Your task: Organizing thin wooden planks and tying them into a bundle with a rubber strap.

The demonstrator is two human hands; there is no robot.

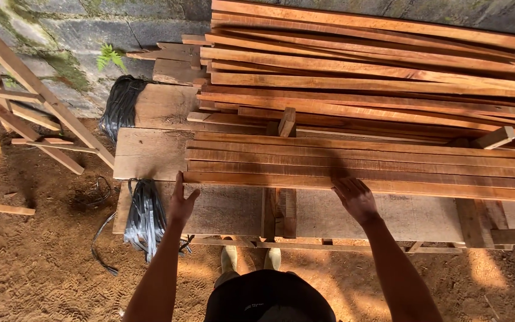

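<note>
Nearest slat (365,182) of the front row on the bench (222,209) is touched by both hands — left hand (181,203) at its end, right hand (356,198) midway; fingers flat and spread, nothing gripped. Slat not yet lifted — the stack behind (365,77) lies untouched.

Single view, head-worn camera, looking steeply down and forward from above person's own cap brim (268,296) at 6 o'clock. Arms reach up into frame from bottom edge: left hand (180,203) toward 11 o'clock, right hand (356,199) toward 1 o'clock, both near lens. Stacked wooden slats (365,161) fill centre and 12 to 3 o'clock at arm's reach. Stone wall (84,33) farthest, at 11 o'clock. Dirt floor (37,256) at 8 o'clock. No second view to compare.
</note>
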